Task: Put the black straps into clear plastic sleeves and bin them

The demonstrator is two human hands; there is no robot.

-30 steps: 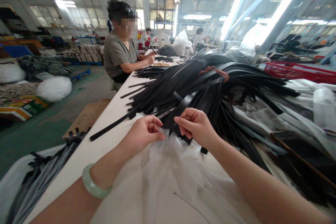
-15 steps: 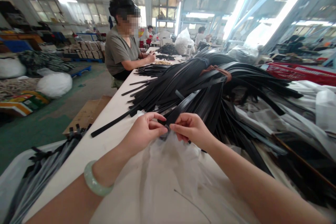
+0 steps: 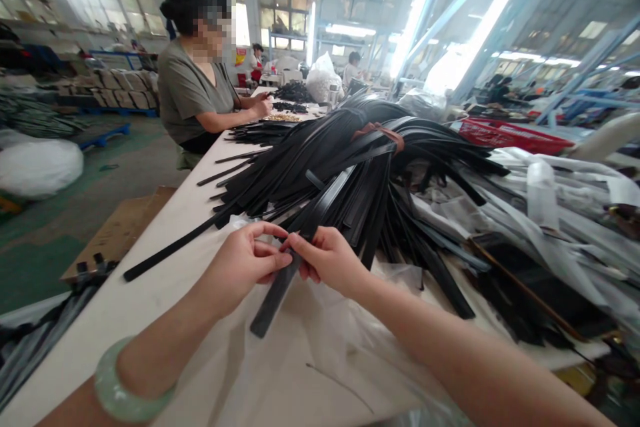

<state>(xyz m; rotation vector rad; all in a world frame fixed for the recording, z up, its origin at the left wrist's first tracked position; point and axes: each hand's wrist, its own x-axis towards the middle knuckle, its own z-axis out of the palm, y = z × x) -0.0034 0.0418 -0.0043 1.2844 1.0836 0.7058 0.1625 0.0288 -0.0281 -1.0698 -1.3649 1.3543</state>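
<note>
My left hand point(image 3: 244, 265) and my right hand point(image 3: 327, 259) meet over the white table point(image 3: 165, 280), both pinched on one black strap point(image 3: 277, 293) that runs from the big pile of black straps point(image 3: 350, 160) down toward me. Its free end lies on the table below my hands. A pale green bangle point(image 3: 117, 387) sits on my left wrist. Clear plastic wrapping point(image 3: 345, 340) lies crumpled under my right forearm.
A person in a grey shirt point(image 3: 193, 90) works at the far left side of the table. A single strap point(image 3: 170, 247) lies loose on the table. Cardboard point(image 3: 117, 230) and a white sack point(image 3: 40, 167) are on the floor. Grey-white straps point(image 3: 550, 213) are heaped right.
The plastic has come off the strap end; the strap now slides out bare toward me between my fingers. The view has shifted right and closer to the pile.
</note>
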